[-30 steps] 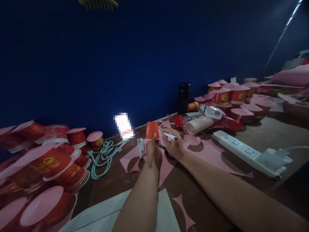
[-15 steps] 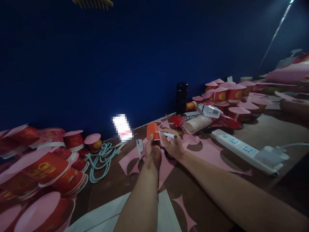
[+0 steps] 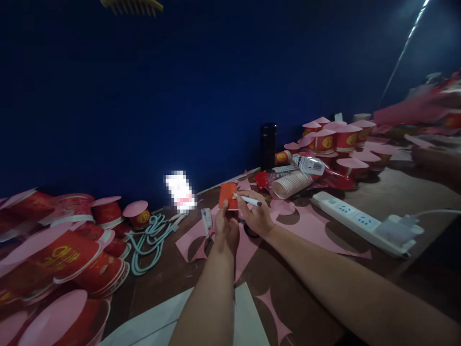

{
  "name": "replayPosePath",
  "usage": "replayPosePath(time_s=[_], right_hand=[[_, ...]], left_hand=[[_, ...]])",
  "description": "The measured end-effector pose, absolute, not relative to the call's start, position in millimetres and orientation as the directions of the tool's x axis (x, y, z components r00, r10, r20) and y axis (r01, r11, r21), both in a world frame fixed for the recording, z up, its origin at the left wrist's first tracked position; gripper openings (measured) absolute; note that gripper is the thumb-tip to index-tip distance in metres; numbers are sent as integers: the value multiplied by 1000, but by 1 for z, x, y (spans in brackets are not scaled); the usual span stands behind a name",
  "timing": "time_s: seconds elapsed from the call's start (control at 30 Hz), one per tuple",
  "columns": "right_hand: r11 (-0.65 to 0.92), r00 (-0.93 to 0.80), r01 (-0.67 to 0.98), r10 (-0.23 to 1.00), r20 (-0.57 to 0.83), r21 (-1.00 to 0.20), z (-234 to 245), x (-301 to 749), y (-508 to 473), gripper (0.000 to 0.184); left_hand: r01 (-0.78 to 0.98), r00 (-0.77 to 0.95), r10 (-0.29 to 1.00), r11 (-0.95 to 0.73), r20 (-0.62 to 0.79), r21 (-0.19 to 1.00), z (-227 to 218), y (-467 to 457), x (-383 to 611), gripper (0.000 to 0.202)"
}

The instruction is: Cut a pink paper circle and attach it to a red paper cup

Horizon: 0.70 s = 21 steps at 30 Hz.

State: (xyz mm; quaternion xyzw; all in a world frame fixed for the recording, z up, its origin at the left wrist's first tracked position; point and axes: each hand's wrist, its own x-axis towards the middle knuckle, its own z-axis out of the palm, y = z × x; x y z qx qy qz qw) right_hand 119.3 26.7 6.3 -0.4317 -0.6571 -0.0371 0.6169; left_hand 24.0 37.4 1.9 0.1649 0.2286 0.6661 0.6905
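My left hand (image 3: 226,228) is closed around a small red paper cup (image 3: 226,193), thumb against its side. In my right hand (image 3: 260,217) is a white marker pen (image 3: 249,199) with a dark end, its tip at the cup's right side. Whatever mark the tip makes is too small to tell. Both hands are over cut pink paper (image 3: 306,223) with rounded holes. Just left of my left hand lie a white tube and pen (image 3: 206,218). A dark ring-shaped object, perhaps a scissors handle (image 3: 251,229), is partly hidden below my right hand.
Red cups with pink paper discs crowd the left (image 3: 107,211) and right (image 3: 347,139). A glowing phone (image 3: 180,190), pale cable (image 3: 151,240), black flask (image 3: 268,144), bagged cup stack (image 3: 292,186) and power strip (image 3: 360,223) surround my hands. Another person's hand (image 3: 434,161) is at far right.
The view has shifted slightly to the right. Both hands keep hold of the cup and marker pen, with the tip still at the cup. Pink paper at far right has moved.
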Motion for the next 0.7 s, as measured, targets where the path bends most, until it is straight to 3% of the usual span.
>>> replayPosePath(time_s=[0.7], right_hand=[[581,154,669,501,852,-463,7,122,30,20]], left_hand=[[-833,20,995,72,-100,548,-6,42,21,14]])
